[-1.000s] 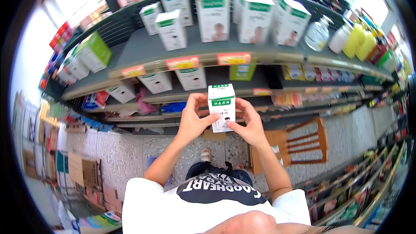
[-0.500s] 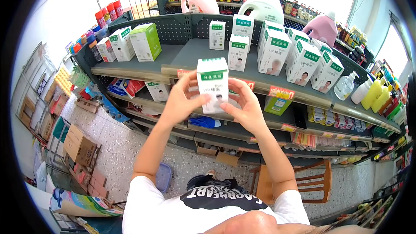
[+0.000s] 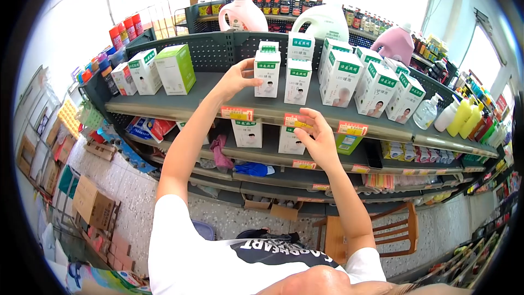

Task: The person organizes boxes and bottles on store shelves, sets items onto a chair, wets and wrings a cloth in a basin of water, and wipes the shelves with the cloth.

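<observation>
My left hand (image 3: 238,80) is at the left side of a white and green LED bulb box (image 3: 267,78), its thumb across the front and its fingers at the side edge. This box stands upright on the top shelf, in front of another small bulb box (image 3: 269,47) that it partly hides. To its right stands a similar bulb box (image 3: 298,82), with one more box (image 3: 301,46) behind. My right hand (image 3: 318,137) holds nothing, fingers apart, in front of the shelf edge near an orange price tag (image 3: 295,120).
Larger bulb boxes (image 3: 340,79) and a pump bottle (image 3: 427,111) line the shelf at right. A green and white box (image 3: 176,69) stands at left. Big detergent jugs (image 3: 244,13) are behind. A wooden chair (image 3: 401,229) stands below at right, a cardboard carton (image 3: 94,202) at left.
The LED bulb box has moved from between both hands, in front of the shelf, up and back onto the top shelf. My right hand has come off it and moved slightly right and down.
</observation>
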Motion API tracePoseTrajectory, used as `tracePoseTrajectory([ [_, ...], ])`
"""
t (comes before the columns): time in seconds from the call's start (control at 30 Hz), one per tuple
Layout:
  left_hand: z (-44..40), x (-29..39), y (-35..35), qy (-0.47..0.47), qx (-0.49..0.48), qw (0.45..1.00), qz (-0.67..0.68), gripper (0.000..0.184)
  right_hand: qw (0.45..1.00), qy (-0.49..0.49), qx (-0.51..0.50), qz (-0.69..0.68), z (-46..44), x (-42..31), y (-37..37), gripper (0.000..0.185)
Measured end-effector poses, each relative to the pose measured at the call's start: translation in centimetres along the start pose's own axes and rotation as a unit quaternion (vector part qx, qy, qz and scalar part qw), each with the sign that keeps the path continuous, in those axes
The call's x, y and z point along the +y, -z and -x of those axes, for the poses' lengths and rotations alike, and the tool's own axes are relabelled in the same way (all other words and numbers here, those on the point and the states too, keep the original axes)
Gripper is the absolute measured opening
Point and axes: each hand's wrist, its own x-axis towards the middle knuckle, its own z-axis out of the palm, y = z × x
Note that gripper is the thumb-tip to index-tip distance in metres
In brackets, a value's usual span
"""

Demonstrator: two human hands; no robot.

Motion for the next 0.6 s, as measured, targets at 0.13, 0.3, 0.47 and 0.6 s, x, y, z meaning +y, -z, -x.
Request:
tracePoseTrajectory([
  [0.13, -1.1, -1.3, 0.0, 0.022, -0.027, 0.999, -0.007, 0.072, 0.999, -0.015, 0.032, 0.014, 0.7, 1.5, 1.5, 0.045],
  [0.3, -2.1, -2.8, 1.3, 0.037, -0.029, 0.999, 0.018, 0.069, 0.998, -0.023, 0.062, 0.006, 1.3, 2.5, 2.3, 0.044],
  [0.47, -2.4, -3.1, 1.7, 0.032, -0.049, 0.998, 0.016, 0.069, 0.997, -0.027, 0.071, -0.013, 1.4, 3.7, 2.4, 0.044],
  [0.6, -2.2, -3.5, 1.7, 0.030, -0.048, 0.998, 0.023, 0.072, 0.997, -0.022, 0.076, -0.026, 1.5, 4.1, 2.4, 0.043],
])
